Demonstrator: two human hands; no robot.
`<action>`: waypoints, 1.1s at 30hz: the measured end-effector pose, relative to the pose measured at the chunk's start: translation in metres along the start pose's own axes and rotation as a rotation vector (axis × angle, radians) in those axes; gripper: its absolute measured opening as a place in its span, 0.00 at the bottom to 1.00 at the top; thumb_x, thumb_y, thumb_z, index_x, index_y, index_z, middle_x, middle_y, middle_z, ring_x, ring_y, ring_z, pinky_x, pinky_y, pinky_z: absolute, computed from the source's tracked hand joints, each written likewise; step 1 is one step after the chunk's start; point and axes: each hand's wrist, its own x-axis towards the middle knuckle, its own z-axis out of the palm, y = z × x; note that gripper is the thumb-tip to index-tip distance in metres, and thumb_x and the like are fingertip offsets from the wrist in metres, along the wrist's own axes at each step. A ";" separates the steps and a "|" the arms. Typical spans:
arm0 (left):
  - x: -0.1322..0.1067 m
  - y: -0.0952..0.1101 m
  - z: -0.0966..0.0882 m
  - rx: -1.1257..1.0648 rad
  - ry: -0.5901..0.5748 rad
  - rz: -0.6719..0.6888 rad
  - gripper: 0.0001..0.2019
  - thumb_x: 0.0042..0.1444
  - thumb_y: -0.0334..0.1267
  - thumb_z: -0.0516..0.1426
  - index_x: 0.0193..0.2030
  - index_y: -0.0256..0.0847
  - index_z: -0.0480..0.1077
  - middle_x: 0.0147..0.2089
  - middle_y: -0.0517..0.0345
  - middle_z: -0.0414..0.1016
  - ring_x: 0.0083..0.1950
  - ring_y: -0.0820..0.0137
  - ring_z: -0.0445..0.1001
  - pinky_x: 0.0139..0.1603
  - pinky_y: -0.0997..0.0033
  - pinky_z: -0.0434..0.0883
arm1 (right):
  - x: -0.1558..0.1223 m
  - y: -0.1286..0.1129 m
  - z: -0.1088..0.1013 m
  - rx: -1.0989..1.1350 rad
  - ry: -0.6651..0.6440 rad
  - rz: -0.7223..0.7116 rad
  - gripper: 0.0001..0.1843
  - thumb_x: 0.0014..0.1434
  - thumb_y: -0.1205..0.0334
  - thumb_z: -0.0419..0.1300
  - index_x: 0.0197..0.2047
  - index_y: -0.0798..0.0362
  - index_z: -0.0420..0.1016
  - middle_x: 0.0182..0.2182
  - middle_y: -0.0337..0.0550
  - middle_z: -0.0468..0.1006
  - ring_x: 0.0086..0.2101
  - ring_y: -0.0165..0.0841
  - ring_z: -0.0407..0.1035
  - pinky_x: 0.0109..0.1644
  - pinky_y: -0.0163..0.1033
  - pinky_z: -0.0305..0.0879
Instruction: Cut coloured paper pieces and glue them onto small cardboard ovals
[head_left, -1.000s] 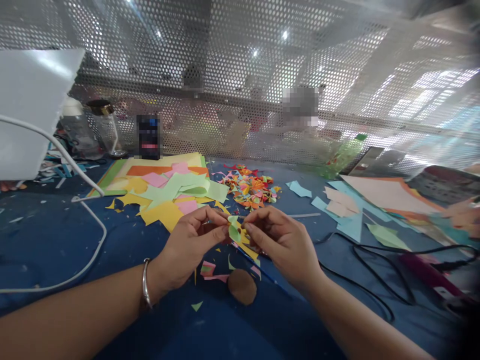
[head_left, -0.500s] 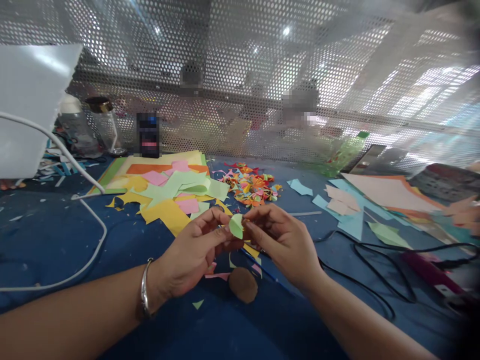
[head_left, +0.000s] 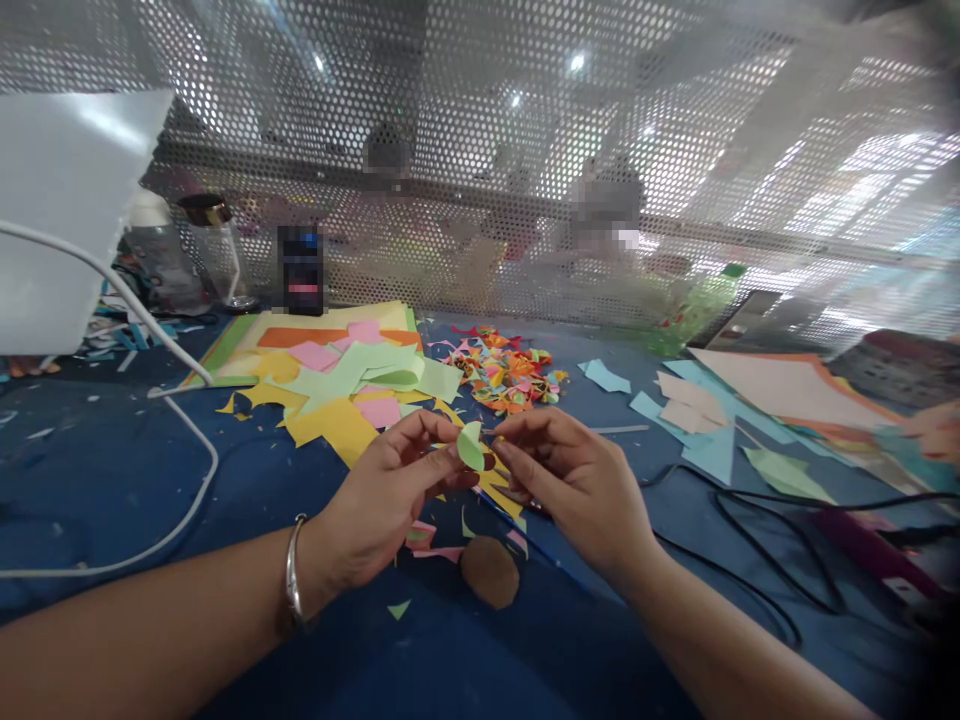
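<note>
My left hand (head_left: 390, 495) holds a small curled piece of light green paper (head_left: 470, 447) between thumb and fingers. Close beside it, my right hand (head_left: 577, 490) is closed in a pinch; a tiny thing at its fingertips is too small to name. Both hands are raised over the blue table, fingertips almost meeting. Below them lie a brown round disc (head_left: 489, 572), yellow paper scraps (head_left: 499, 490) and a thin blue stick-like thing (head_left: 544, 550), partly behind my right hand. A small green triangle of paper (head_left: 399, 609) rests nearer to me.
Left of centre are green paper pieces (head_left: 352, 375) on coloured sheets. A heap of small colourful paper bits (head_left: 510, 370) sits beyond my hands. Black cables (head_left: 739, 540) and paper sheets (head_left: 780, 385) lie to the right, a white cable (head_left: 214, 450) to the left. A perforated metal screen (head_left: 480, 130) stands behind.
My right fingertips have drawn slightly away from the green paper, leaving a small gap. The green paper has turned a little in my left hand. The view has shifted slightly.
</note>
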 end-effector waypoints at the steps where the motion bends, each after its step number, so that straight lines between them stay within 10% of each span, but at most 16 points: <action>1: 0.000 0.000 -0.001 0.036 0.006 0.017 0.11 0.52 0.38 0.66 0.34 0.40 0.67 0.39 0.60 0.72 0.40 0.71 0.72 0.47 0.65 0.69 | 0.000 -0.001 0.000 0.001 0.013 0.000 0.09 0.58 0.55 0.63 0.37 0.52 0.74 0.23 0.36 0.72 0.20 0.26 0.66 0.24 0.33 0.66; 20: 0.000 -0.011 -0.008 0.341 0.057 0.143 0.07 0.55 0.40 0.64 0.35 0.42 0.72 0.31 0.60 0.73 0.32 0.73 0.68 0.32 0.74 0.63 | -0.013 -0.006 0.007 0.055 0.150 -0.158 0.06 0.60 0.59 0.64 0.37 0.51 0.74 0.29 0.40 0.78 0.19 0.25 0.70 0.21 0.32 0.67; 33: -0.002 0.002 0.004 -0.207 0.049 -0.028 0.10 0.50 0.32 0.66 0.36 0.40 0.69 0.42 0.58 0.77 0.44 0.68 0.78 0.50 0.67 0.73 | -0.010 -0.004 0.007 -0.032 0.122 -0.141 0.06 0.60 0.59 0.62 0.37 0.52 0.75 0.23 0.38 0.76 0.20 0.27 0.70 0.24 0.33 0.68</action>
